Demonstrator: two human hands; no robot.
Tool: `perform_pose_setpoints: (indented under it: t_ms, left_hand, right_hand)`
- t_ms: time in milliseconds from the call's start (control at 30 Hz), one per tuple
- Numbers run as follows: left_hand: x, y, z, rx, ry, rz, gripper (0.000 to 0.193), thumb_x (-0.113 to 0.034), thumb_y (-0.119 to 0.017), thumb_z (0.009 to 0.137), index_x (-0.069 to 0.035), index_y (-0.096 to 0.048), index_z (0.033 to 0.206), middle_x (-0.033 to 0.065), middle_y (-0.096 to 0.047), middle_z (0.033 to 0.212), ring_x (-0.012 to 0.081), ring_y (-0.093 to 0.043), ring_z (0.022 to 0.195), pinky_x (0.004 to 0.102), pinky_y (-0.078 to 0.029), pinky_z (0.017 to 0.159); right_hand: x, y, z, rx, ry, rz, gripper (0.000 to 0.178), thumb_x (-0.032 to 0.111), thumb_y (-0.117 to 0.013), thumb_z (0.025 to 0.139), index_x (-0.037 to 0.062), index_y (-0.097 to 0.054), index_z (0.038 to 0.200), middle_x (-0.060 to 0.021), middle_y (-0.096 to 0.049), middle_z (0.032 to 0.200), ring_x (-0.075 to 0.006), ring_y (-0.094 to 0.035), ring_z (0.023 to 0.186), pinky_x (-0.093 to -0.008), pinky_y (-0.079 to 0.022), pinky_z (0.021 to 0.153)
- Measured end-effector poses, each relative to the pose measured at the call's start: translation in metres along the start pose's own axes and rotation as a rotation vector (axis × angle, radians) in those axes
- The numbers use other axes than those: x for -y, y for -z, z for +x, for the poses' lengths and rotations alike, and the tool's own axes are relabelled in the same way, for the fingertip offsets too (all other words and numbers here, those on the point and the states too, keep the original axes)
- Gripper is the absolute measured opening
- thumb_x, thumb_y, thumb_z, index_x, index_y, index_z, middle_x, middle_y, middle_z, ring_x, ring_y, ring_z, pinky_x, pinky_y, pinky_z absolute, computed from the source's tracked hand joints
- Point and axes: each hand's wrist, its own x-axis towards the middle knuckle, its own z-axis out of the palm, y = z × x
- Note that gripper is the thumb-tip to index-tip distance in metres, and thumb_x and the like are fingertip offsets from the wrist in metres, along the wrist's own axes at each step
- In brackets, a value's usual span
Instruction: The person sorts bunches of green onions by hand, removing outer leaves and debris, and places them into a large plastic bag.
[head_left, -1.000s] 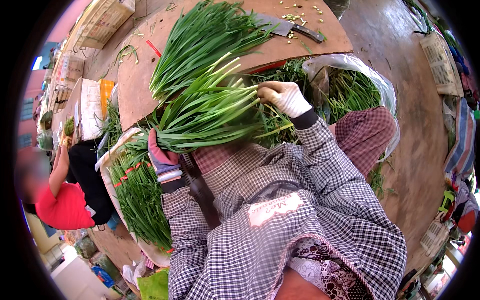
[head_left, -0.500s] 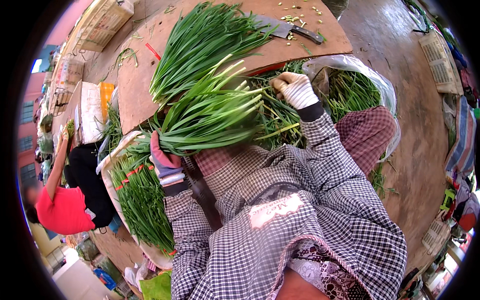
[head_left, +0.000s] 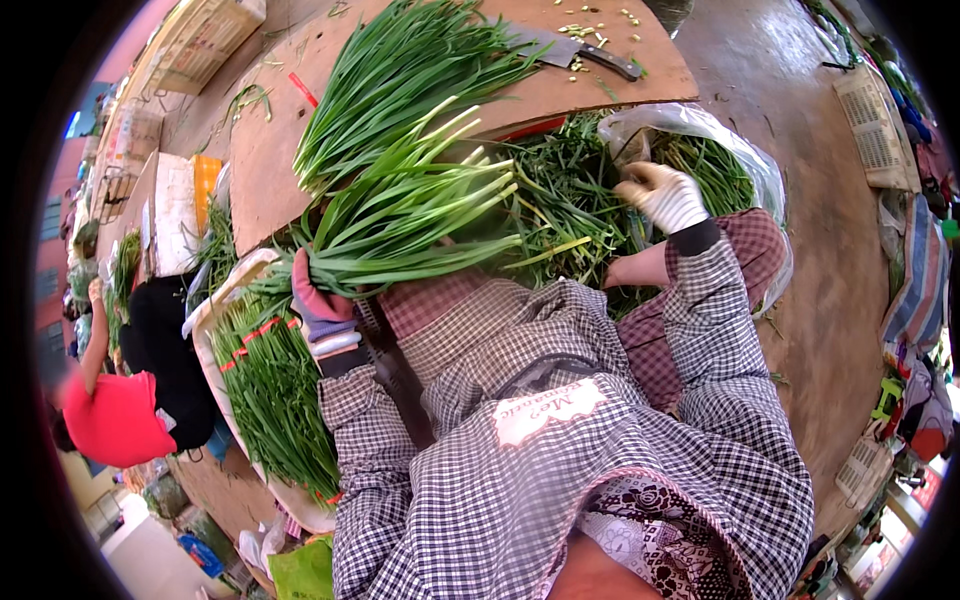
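Observation:
My left hand [head_left: 318, 298], in a pink and purple glove, is closed round the leafy part of a bunch of garlic chives [head_left: 420, 215]. Their pale stem ends point right, fanned out over my lap. My right hand [head_left: 660, 195], in a whitish glove, is above a heap of loose chive leaves [head_left: 565, 200]. Its fingers are curled together; whatever they hold cannot be made out. A larger pile of chives [head_left: 400, 80] lies on the board [head_left: 265, 180] just beyond the bunch.
A cleaver [head_left: 575, 50] rests beside the pile among small stem cuttings. At left, a lined basket [head_left: 205, 330] holds chives tied with red bands [head_left: 275, 385]. A clear plastic bag [head_left: 770, 175] of greens stands at right. A person in red [head_left: 115, 420] works far left.
My right hand has moved away from the stem ends, rightward toward the plastic bag. My left hand keeps its hold on the bunch. The person in red has shifted an arm.

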Motion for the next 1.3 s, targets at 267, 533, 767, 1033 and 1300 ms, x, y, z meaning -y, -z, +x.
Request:
perform_pose_setpoints:
  t_ms: [267,533,767,1033,1300]
  left_hand:
    - [-0.005,0.004,0.004,-0.017,-0.017,0.148,0.056,-0.023,-0.052,0.084,0.004,-0.038,0.131,0.0185,-0.054,0.119,0.0276,-0.055,0.107,0.0359,-0.041,0.098]
    - [0.028,0.004,-0.006,-0.153,0.278,-0.491,0.049,-0.015,-0.054,0.090,-0.001,-0.036,0.134,0.0164,-0.052,0.124,0.0225,-0.054,0.109,0.0348,-0.043,0.097]
    - [0.025,-0.003,-0.004,-0.236,0.170,-0.476,0.039,-0.015,-0.055,0.091,-0.002,-0.046,0.126,0.0130,-0.057,0.119,0.0202,-0.056,0.108,0.0337,-0.046,0.095]
    - [-0.003,-0.006,0.010,-0.363,0.585,-1.003,0.022,-0.020,-0.057,0.091,-0.003,-0.060,0.105,0.0084,-0.064,0.103,0.0188,-0.062,0.093,0.0325,-0.051,0.087]
    - [0.022,0.009,-0.012,-0.145,0.107,-0.078,0.048,-0.015,-0.051,0.089,0.003,-0.038,0.131,0.0158,-0.055,0.118,0.0225,-0.056,0.105,0.0338,-0.043,0.095]
  right_hand:
    - [0.118,-0.080,-0.003,0.344,0.316,0.259,0.057,0.051,-0.069,0.070,0.0062,-0.066,0.106,-0.0200,-0.065,0.095,-0.0316,-0.064,0.087,-0.0374,-0.050,0.079]
    - [0.113,-0.112,-0.014,0.483,0.204,0.569,0.030,0.024,-0.073,0.073,0.0020,-0.070,0.092,-0.0146,-0.068,0.075,-0.0195,-0.065,0.068,-0.0301,-0.052,0.064]
    - [0.121,-0.100,-0.022,0.379,-0.143,0.856,0.024,0.018,-0.071,0.080,0.0001,-0.070,0.096,-0.0054,-0.067,0.071,-0.0069,-0.055,0.053,-0.0218,-0.045,0.048]
    - [0.108,-0.092,-0.014,0.115,-0.130,0.908,0.016,0.012,-0.061,0.086,-0.0008,-0.069,0.091,-0.0045,-0.064,0.067,-0.0054,-0.050,0.050,-0.0209,-0.040,0.044]
    - [0.024,-0.050,-0.009,-0.058,-0.394,0.799,0.017,0.014,-0.054,0.091,0.0008,-0.065,0.093,-0.0025,-0.061,0.068,-0.0054,-0.049,0.049,-0.0188,-0.039,0.041]
